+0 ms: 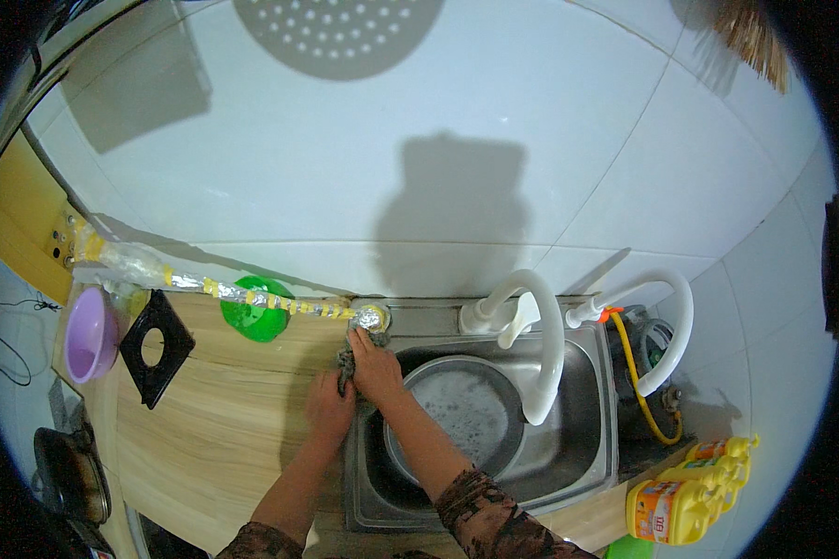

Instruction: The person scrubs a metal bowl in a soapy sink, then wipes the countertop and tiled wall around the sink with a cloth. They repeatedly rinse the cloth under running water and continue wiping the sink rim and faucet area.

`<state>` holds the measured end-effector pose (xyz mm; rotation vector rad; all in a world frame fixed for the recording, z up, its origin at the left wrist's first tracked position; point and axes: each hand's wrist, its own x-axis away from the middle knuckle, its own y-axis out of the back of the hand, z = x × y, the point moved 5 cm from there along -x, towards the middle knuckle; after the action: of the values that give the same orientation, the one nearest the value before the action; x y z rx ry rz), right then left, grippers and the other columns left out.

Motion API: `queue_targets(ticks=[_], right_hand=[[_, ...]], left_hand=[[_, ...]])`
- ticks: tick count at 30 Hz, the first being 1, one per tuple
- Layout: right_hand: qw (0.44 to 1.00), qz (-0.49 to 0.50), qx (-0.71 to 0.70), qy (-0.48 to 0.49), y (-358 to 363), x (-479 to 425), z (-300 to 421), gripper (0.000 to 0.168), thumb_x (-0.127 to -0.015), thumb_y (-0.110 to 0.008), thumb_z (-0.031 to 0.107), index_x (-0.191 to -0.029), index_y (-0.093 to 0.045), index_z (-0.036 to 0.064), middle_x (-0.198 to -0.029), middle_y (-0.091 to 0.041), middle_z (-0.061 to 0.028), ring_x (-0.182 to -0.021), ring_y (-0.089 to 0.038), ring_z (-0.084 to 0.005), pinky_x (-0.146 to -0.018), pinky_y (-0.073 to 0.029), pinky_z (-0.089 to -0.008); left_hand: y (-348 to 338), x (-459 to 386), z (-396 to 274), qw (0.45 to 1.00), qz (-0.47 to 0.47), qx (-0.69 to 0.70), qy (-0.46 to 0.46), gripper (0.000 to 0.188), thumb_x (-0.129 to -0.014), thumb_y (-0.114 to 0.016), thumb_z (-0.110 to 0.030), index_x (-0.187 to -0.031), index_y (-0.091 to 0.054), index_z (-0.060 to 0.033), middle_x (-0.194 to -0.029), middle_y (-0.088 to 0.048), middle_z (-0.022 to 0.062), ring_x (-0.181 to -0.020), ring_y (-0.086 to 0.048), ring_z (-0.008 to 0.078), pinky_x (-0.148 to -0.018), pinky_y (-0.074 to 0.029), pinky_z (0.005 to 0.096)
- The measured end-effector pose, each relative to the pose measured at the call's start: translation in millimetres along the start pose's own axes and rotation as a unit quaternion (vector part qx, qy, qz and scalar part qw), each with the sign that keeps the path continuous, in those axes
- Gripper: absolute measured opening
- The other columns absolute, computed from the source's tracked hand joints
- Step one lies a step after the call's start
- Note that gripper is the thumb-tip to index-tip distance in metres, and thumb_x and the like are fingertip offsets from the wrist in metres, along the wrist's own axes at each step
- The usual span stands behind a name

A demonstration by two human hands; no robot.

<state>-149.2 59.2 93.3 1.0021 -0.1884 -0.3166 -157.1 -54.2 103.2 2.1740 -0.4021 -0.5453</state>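
A grey cloth (346,365) is bunched between my two hands at the left rim of the stainless steel sink (610,447). My right hand (375,369) presses on it just below the foil-covered pipe end (371,318). Lower down, my left hand (331,405) grips the cloth's bottom edge over the wooden counter. A round metal basin (472,405) with sudsy water sits inside the sink, right of my hands. The foil-and-tape-wrapped pipe (259,299) runs leftward from that end to a yellow appliance.
White curved faucet (549,349) arches over the sink; another white spout (682,314) stands right. On the counter (210,433) are a green bowl (255,318), a black stove plate (136,356) and a purple basin (89,339). Yellow detergent jugs (671,506) stand lower right, a dark gas cylinder (633,398) beside the sink.
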Motion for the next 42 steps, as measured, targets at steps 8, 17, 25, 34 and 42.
queue_targets(ticks=[8, 17, 25, 34, 42], right_hand=[[0.993, -0.038, -0.112, 0.025, -10.1, 52.6, -2.2, 0.043, -0.073, -0.046, 0.008, -0.115, -0.042, 0.005, -0.116, -0.046, -0.0140, -0.097, -0.051, -0.0282, -0.074, -0.043, -0.0368], [0.954, -0.258, -0.118, -0.098, 75.3, -9.7, -80.1, 0.021, -0.073, -0.053, 0.008, -0.093, -0.053, 0.004, -0.092, -0.057, -0.0131, -0.082, -0.055, -0.0296, -0.069, -0.044, -0.0376], [0.989, -0.083, 0.079, 0.093, 48.4, -54.0, -52.2, 0.028, -0.078, -0.043, 0.012, -0.103, -0.055, 0.016, -0.107, -0.053, -0.0018, -0.091, -0.053, -0.0206, -0.077, -0.040, -0.0363], [0.972, -0.147, 0.180, -0.045, 72.7, -23.5, -72.7, 0.028, -0.073, -0.048, 0.013, -0.100, -0.057, 0.018, -0.104, -0.053, -0.0021, -0.085, -0.055, -0.0231, -0.074, -0.037, -0.0387], [0.980, 0.084, -0.046, -0.176, 57.2, 23.7, -51.6, 0.023, -0.077, -0.046, 0.012, -0.098, -0.055, 0.009, -0.092, -0.057, -0.0114, -0.081, -0.056, -0.0272, -0.069, -0.043, -0.0377]], left_hand=[[-2.5, 32.4, -3.4, 0.989, 0.039, -0.056, -0.134, 0.024, -0.065, -0.059, -0.012, -0.086, -0.051, -0.0034, -0.081, -0.049, 0.0142, -0.075, -0.050, 0.0317, -0.061, -0.040, 0.0396], [-19.3, -23.1, -75.5, 0.984, 0.014, 0.160, -0.083, 0.021, -0.072, -0.055, -0.007, -0.091, -0.049, 0.0004, -0.080, -0.048, 0.0175, -0.070, -0.049, 0.0353, -0.059, -0.040, 0.0393], [-101.5, -39.1, -41.5, 0.942, 0.043, 0.328, 0.063, 0.015, -0.072, -0.053, -0.006, -0.086, -0.052, -0.0004, -0.077, -0.049, 0.0188, -0.071, -0.048, 0.0367, -0.060, -0.039, 0.0417], [-72.0, -40.4, -57.2, 0.977, 0.086, 0.189, -0.051, 0.022, -0.073, -0.055, -0.009, -0.092, -0.054, 0.0020, -0.081, -0.051, 0.0191, -0.072, -0.052, 0.0333, -0.059, -0.042, 0.0373], [-42.5, -16.0, -13.5, 0.833, 0.121, 0.451, 0.298, 0.025, -0.080, -0.052, -0.013, -0.101, -0.052, -0.0008, -0.095, -0.051, 0.0087, -0.076, -0.051, 0.0149, -0.065, -0.044, 0.0294]])
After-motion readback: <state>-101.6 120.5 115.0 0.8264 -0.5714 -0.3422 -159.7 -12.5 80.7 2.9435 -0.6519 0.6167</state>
